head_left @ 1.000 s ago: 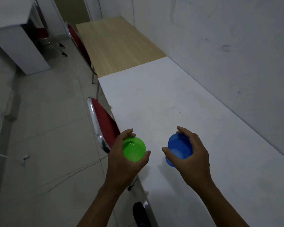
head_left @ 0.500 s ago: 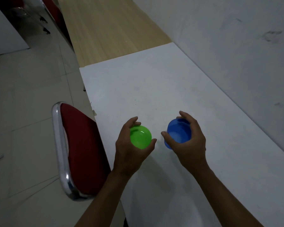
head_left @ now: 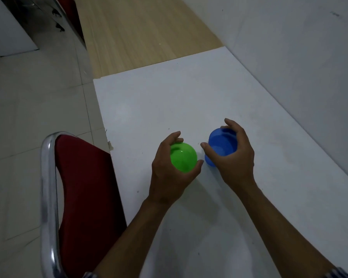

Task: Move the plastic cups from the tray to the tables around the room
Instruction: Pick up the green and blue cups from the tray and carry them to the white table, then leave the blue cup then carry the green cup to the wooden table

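My left hand grips a green plastic cup from its left side, fingers curled round the rim. My right hand holds a blue plastic cup from the right, thumb on its near side. Both cups are upright, side by side and slightly apart, over the white table. I cannot tell whether their bases touch the tabletop. No tray is in view.
A red chair with a chrome frame stands against the table's left edge. A wooden table adjoins the white one at the far end. A grey wall runs along the right. Tiled floor lies to the left.
I have stepped closer over the table. Both hands with their cups have moved forward and to the right, from the table's left edge to over the tabletop. The grips are unchanged.
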A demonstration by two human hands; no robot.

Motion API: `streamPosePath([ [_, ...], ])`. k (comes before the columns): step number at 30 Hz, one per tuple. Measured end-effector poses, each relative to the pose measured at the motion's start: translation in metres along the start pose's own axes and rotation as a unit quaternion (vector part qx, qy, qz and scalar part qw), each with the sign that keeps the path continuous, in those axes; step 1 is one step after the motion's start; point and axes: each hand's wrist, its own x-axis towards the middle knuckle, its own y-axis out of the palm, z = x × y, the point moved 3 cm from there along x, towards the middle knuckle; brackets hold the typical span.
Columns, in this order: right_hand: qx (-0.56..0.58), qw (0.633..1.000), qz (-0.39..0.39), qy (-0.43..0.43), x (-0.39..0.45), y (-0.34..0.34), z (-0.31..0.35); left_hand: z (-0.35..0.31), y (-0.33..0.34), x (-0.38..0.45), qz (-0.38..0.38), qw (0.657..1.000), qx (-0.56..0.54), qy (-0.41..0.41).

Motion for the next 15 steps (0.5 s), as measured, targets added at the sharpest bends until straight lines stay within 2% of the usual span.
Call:
streamPosePath([
  [11,-0.005,1.0,0.004,0.009,0.007,0.003,-0.011,0.002,-0.008,-0.006,0.035,0.999,-0.027,-0.003],
  [15,-0.008,1.0,0.011,0.026,0.004,-0.002,-0.009,0.018,-0.027,-0.019,-0.008,0.998,-0.056,-0.036],
])
